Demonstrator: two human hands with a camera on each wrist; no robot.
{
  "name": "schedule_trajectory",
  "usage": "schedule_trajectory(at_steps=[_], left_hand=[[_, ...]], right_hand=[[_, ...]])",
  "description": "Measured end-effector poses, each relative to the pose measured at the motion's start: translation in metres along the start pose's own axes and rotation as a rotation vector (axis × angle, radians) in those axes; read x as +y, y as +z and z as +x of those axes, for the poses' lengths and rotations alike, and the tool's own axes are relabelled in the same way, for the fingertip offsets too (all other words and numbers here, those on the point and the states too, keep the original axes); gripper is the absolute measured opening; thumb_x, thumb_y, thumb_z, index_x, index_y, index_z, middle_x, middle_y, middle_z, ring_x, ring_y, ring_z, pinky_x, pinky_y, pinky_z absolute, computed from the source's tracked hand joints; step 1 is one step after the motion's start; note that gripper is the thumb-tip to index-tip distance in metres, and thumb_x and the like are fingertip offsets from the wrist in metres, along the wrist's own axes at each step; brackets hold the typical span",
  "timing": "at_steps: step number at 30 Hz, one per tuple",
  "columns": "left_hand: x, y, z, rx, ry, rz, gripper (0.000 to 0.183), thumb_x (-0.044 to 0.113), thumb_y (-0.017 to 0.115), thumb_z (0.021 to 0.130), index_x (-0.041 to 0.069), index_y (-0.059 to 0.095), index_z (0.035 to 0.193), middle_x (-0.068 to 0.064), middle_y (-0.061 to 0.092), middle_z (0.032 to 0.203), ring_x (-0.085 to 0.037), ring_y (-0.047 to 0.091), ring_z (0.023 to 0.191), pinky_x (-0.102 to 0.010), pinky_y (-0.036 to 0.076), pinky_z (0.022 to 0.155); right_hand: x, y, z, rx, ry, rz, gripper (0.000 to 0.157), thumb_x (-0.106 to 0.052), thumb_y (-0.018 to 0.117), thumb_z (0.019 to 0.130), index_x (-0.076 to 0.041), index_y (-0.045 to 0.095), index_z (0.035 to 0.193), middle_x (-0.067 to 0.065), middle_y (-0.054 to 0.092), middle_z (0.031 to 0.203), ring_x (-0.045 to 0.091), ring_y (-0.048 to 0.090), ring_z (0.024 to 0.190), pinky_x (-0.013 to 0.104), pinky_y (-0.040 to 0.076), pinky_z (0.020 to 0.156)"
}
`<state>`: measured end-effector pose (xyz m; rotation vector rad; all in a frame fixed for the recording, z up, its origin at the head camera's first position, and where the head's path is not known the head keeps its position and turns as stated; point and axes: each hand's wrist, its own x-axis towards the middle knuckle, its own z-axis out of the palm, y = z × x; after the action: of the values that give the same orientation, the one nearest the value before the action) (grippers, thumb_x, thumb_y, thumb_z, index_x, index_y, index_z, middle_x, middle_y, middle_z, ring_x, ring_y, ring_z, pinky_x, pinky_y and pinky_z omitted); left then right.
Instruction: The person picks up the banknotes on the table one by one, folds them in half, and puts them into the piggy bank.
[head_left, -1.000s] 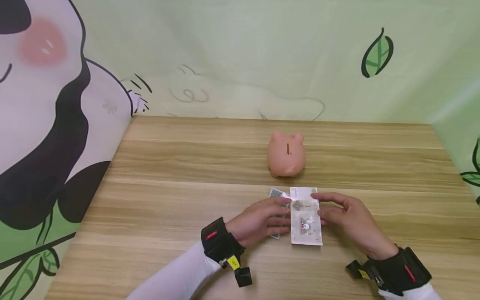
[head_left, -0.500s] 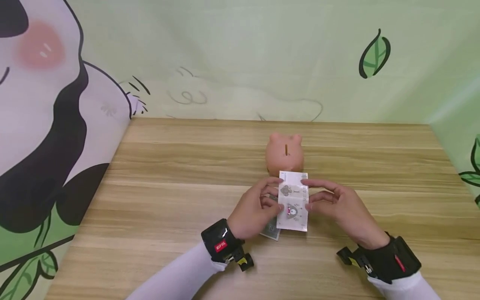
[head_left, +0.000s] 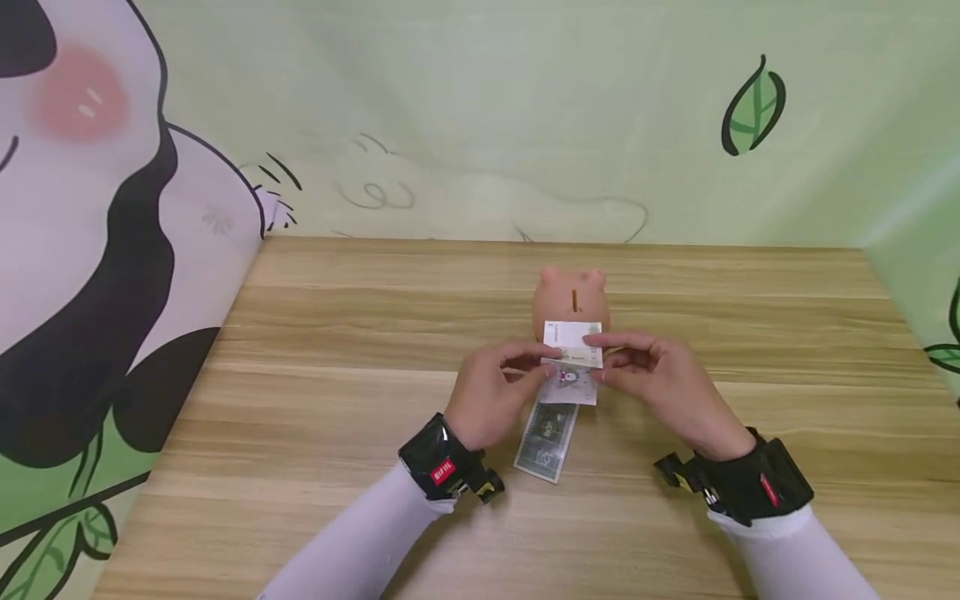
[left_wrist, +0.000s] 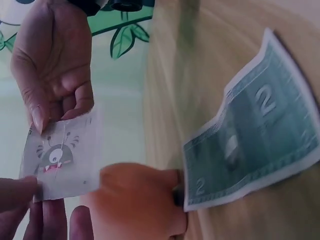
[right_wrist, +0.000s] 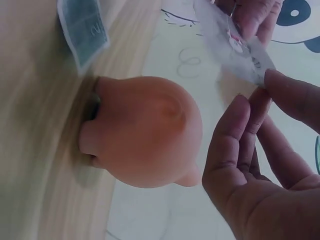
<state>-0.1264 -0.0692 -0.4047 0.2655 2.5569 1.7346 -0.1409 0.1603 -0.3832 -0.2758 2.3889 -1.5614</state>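
Between both hands a white play banknote (head_left: 573,385) with a small monster drawing is held up, creased across its middle. The left hand (head_left: 491,392) pinches its left edge with thumb and fingers. On the opposite edge the right hand (head_left: 667,387) pinches it the same way. Behind the note stands a pink piggy bank (head_left: 558,298), its coin slot on top and its near side partly covered. A green banknote (head_left: 546,446) marked 2 lies bent on the table below the hands; in the left wrist view the green banknote (left_wrist: 250,125) shows whole.
The wooden table (head_left: 360,333) ends at a pale green backdrop (head_left: 480,108) with printed leaves. A printed panda (head_left: 210,192) covers the left side. Each wrist wears a black strap with a small camera.
Both hands have lifted the white note from over the green one and moved it forward to the piggy bank. The left hand now pinches it, and the note has begun to fold.
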Motion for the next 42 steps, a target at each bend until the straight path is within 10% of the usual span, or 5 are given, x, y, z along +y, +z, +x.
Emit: schedule_trajectory(at_steps=[11,24,32,42], left_hand=[[0.008,-0.008,0.022,0.036,0.042,-0.049,0.015,0.011,0.076,0.094,0.007,0.078,0.108,-0.007,0.071,0.111,-0.021,0.065,0.11,-0.044,0.056,0.101],[0.001,-0.007,0.049,-0.004,-0.053,-0.272,0.024,0.009,0.065,0.101,0.004,0.069,0.124,-0.019,0.075,0.1,-0.013,0.068,0.072,-0.062,0.061,0.079],[-0.004,-0.01,0.051,-0.047,-0.061,-0.354,0.038,-0.003,0.067,0.096,0.0,0.06,0.134,-0.027,0.075,0.107,-0.013,0.072,0.073,-0.062,0.061,0.082],[-0.003,-0.011,0.049,0.01,-0.03,-0.308,0.04,-0.006,0.068,0.094,0.007,0.063,0.131,-0.022,0.077,0.105,-0.018,0.074,0.078,-0.059,0.062,0.08]], right_hand=[[-0.007,-0.004,0.014,0.079,-0.035,-0.109,0.023,-0.025,0.072,0.099,-0.007,0.079,0.109,0.007,0.068,0.122,0.02,0.059,0.113,0.026,0.055,0.086],[-0.015,-0.005,0.032,0.07,0.023,0.031,0.036,-0.012,0.07,0.098,0.001,0.066,0.131,0.017,0.076,0.114,0.004,0.071,0.092,0.021,0.059,0.081],[-0.011,-0.006,0.037,0.128,0.041,0.139,0.043,-0.007,0.071,0.097,-0.002,0.058,0.137,-0.003,0.078,0.098,0.005,0.072,0.087,0.023,0.061,0.078],[-0.004,-0.002,0.038,0.142,-0.038,0.113,0.043,-0.002,0.074,0.092,-0.002,0.05,0.129,0.02,0.076,0.11,0.01,0.075,0.09,0.025,0.062,0.081]])
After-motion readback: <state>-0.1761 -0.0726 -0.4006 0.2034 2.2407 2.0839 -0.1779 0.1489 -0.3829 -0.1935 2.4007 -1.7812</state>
